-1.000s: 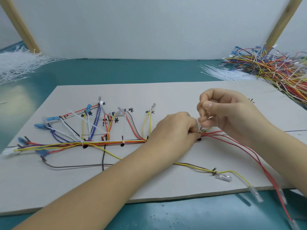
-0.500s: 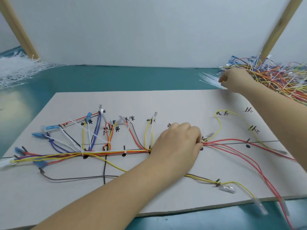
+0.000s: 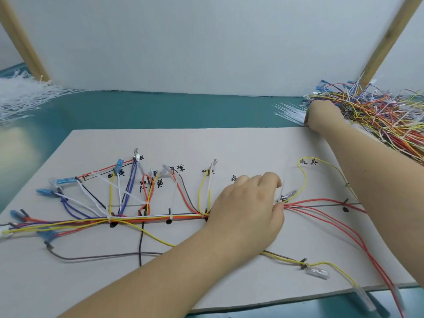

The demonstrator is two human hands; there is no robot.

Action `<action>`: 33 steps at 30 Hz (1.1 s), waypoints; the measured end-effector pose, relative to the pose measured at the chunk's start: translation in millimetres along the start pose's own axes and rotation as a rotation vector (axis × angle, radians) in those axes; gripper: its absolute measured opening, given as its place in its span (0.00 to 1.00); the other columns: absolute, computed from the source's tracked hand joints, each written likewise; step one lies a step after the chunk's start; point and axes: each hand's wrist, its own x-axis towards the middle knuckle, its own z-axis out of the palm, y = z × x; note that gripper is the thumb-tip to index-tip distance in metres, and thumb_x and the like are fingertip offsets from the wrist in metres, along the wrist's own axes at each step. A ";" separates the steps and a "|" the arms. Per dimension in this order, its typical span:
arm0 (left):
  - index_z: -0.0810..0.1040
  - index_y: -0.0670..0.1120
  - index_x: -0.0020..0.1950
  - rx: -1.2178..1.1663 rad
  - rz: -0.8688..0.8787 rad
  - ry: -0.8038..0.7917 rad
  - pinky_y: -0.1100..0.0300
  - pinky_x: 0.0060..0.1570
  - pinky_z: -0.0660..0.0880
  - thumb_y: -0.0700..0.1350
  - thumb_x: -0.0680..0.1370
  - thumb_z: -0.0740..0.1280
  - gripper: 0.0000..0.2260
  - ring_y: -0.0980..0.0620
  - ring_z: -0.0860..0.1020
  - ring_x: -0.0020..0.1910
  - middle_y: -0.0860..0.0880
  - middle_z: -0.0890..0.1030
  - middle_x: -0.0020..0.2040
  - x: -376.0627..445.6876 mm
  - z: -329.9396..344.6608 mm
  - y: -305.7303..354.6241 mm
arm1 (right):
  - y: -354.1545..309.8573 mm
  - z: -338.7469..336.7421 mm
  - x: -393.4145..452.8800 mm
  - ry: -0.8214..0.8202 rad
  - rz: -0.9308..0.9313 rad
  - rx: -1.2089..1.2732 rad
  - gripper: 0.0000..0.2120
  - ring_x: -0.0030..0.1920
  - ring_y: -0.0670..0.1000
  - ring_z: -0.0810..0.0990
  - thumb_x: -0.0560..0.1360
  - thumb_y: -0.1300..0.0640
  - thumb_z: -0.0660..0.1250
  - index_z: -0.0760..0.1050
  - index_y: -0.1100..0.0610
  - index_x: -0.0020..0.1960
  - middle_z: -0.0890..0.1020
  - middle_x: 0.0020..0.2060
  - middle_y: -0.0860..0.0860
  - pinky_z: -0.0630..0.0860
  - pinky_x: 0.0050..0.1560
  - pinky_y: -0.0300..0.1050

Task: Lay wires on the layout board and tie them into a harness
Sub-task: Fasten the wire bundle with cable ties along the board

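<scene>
Right hand at the ties by the board's far right corner; left hand pins the trunk mid-board.

The left hand [image 3: 250,207] presses the harness [image 3: 183,217] where red wires [image 3: 321,203] fan out, thumb and fingertips pinching the bundle. The trunk's long axis runs left to right along the board [image 3: 229,143]. The right hand [image 3: 321,118], well apart, rests on the white ties [image 3: 290,112] beside the wire pile [image 3: 378,113]; its fingers are hidden, so its grip cannot be told. Any tie must come back toward the near left, across the trunk.
</scene>
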 end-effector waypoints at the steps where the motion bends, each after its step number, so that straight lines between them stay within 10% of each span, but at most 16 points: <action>1: 0.66 0.49 0.62 -0.006 -0.001 0.003 0.57 0.50 0.65 0.48 0.79 0.58 0.12 0.50 0.68 0.53 0.52 0.73 0.50 0.0 -0.1 -0.1 | -1.1 0.5 -1.3 0.014 0.001 0.003 0.13 0.56 0.64 0.76 0.73 0.70 0.61 0.76 0.68 0.56 0.77 0.55 0.66 0.74 0.51 0.53; 9: 0.65 0.48 0.66 -0.062 0.023 0.066 0.57 0.52 0.66 0.46 0.78 0.59 0.16 0.49 0.70 0.55 0.51 0.73 0.53 -1.0 -3.9 2.9 | 10.6 -1.1 -5.8 0.098 -0.028 0.104 0.10 0.51 0.64 0.77 0.71 0.68 0.63 0.76 0.68 0.51 0.79 0.49 0.66 0.74 0.48 0.53; 14: 0.76 0.40 0.55 -0.192 0.354 0.218 0.57 0.46 0.71 0.39 0.74 0.63 0.11 0.46 0.74 0.44 0.49 0.75 0.45 -7.9 -17.9 12.9 | 1.4 -9.0 -18.2 0.206 -0.041 0.324 0.14 0.52 0.64 0.75 0.72 0.69 0.56 0.72 0.62 0.55 0.78 0.50 0.66 0.68 0.45 0.49; 18: 0.78 0.39 0.54 -0.223 0.533 0.041 0.57 0.47 0.73 0.39 0.73 0.67 0.10 0.45 0.76 0.46 0.44 0.78 0.47 -15.4 -19.2 20.3 | -21.7 -29.7 -50.1 0.177 -0.135 0.520 0.17 0.48 0.59 0.79 0.72 0.68 0.55 0.79 0.60 0.52 0.82 0.46 0.61 0.73 0.47 0.46; 26: 0.80 0.44 0.47 -0.107 0.351 -0.416 0.69 0.40 0.64 0.44 0.74 0.70 0.05 0.63 0.66 0.38 0.54 0.75 0.39 -14.4 -26.8 12.4 | -41.7 -78.4 -181.5 -0.145 -0.337 1.205 0.12 0.36 0.42 0.81 0.76 0.65 0.62 0.80 0.52 0.44 0.84 0.38 0.48 0.78 0.37 0.34; 33: 0.81 0.48 0.43 -0.048 0.245 -0.387 0.68 0.36 0.65 0.47 0.74 0.68 0.04 0.61 0.68 0.35 0.55 0.77 0.36 -21.1 -29.1 8.9 | -1.4 -87.9 -273.9 -0.186 -0.548 0.995 0.27 0.39 0.47 0.81 0.66 0.61 0.74 0.72 0.40 0.59 0.79 0.53 0.39 0.78 0.43 0.39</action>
